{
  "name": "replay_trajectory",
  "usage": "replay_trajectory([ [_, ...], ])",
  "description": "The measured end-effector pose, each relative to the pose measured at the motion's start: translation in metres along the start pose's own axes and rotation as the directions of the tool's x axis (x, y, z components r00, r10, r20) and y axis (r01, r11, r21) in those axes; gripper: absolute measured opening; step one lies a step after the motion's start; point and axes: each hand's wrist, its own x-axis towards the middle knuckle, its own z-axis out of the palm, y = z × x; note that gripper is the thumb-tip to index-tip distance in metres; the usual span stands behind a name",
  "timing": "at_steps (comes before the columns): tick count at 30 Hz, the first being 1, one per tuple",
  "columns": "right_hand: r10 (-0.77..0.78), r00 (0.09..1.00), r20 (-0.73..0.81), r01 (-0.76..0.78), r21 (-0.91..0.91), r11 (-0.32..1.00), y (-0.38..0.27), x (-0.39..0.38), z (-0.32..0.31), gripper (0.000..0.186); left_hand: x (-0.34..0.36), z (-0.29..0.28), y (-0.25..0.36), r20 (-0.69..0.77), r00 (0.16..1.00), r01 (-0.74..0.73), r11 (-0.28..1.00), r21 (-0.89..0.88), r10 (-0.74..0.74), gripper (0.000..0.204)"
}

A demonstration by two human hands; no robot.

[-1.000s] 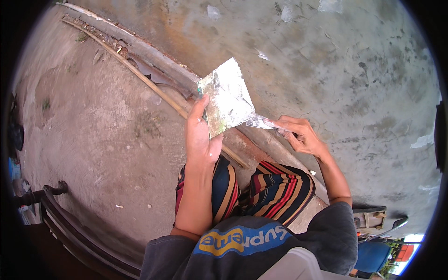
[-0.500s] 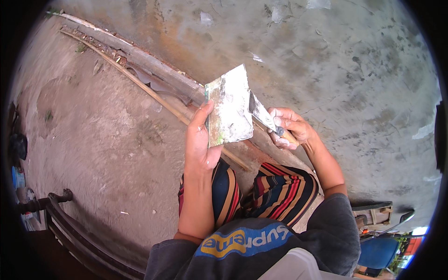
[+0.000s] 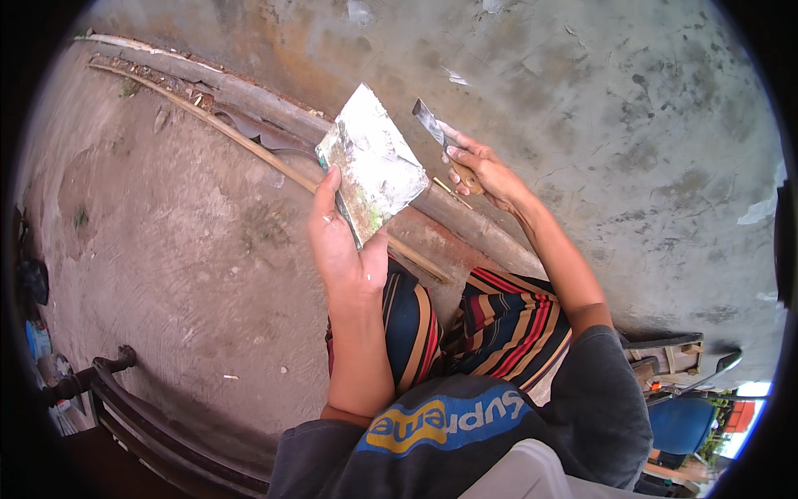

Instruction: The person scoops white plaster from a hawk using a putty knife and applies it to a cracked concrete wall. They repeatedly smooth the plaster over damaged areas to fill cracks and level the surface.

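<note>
I record a flat, square, white-smeared board (image 3: 378, 158) held up beyond the knees, its near-left edge clasped in the left hand (image 3: 339, 241). Right of it, apart, I find the right hand (image 3: 486, 170) closed around a wooden-handled, metal-bladed putty knife (image 3: 430, 123), before a mottled grey plaster wall (image 3: 607, 158).

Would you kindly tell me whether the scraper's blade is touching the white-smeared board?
No, the grey wall shows in a gap between the scraper in the right hand and the board in the left hand.
</note>
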Motion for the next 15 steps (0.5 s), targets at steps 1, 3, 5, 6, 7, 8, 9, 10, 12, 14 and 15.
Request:
replay_trajectory([
  [1,-0.001,0.999,-0.035,0.0,-0.033,0.999,-0.001,0.006,-0.001,0.052,0.0,0.0,0.0,-0.002,1.0,0.004,1.0,-0.01,-0.004,0.033],
  [3,-0.042,0.99,-0.135,0.027,-0.115,0.993,-0.006,0.015,0.001,0.051,-0.003,0.001,0.002,-0.016,0.999,-0.028,0.999,-0.015,0.028,0.033],
  [5,-0.069,0.977,-0.202,0.053,-0.082,0.995,-0.012,0.018,0.007,0.05,-0.004,0.002,0.002,-0.043,0.997,-0.063,0.998,-0.004,0.063,0.034],
  [6,-0.069,0.973,-0.22,0.07,-0.006,0.998,-0.017,0.017,0.012,0.051,-0.003,0.001,0.002,-0.043,0.997,-0.057,0.998,-0.001,0.057,0.034],
  [7,-0.068,0.969,-0.239,0.087,0.07,0.994,-0.02,0.018,0.016,0.051,-0.002,0.001,0.0,-0.043,0.998,-0.049,0.999,0.002,0.05,0.034],
  [8,-0.075,0.963,-0.26,0.106,0.109,0.988,-0.02,0.019,0.016,0.051,-0.002,0.0,-0.001,-0.043,0.998,-0.035,0.999,0.007,0.035,0.034],
  [9,-0.08,0.956,-0.281,0.126,0.147,0.981,-0.02,0.022,0.014,0.051,-0.002,0.001,-0.002,-0.038,0.999,-0.022,1.0,-0.004,0.022,0.034],
  [10,-0.085,0.949,-0.303,0.146,0.184,0.972,-0.02,0.024,0.013,0.051,-0.002,0.002,-0.003,-0.032,0.999,-0.009,1.0,-0.015,0.009,0.034],
  [12,-0.097,0.94,-0.328,0.182,0.24,0.953,-0.018,0.026,0.013,0.05,-0.002,0.003,-0.002,-0.039,0.999,0.01,0.999,-0.031,-0.011,0.034],
  [14,-0.107,0.924,-0.367,0.218,0.276,0.936,-0.016,0.025,0.012,0.05,-0.002,0.003,0.001,-0.06,0.998,0.019,0.999,-0.041,-0.021,0.034],
  [15,-0.111,0.913,-0.392,0.235,0.284,0.929,-0.015,0.023,0.01,0.05,-0.003,0.004,0.003,-0.053,0.998,0.023,1.0,-0.014,-0.024,0.035],
])
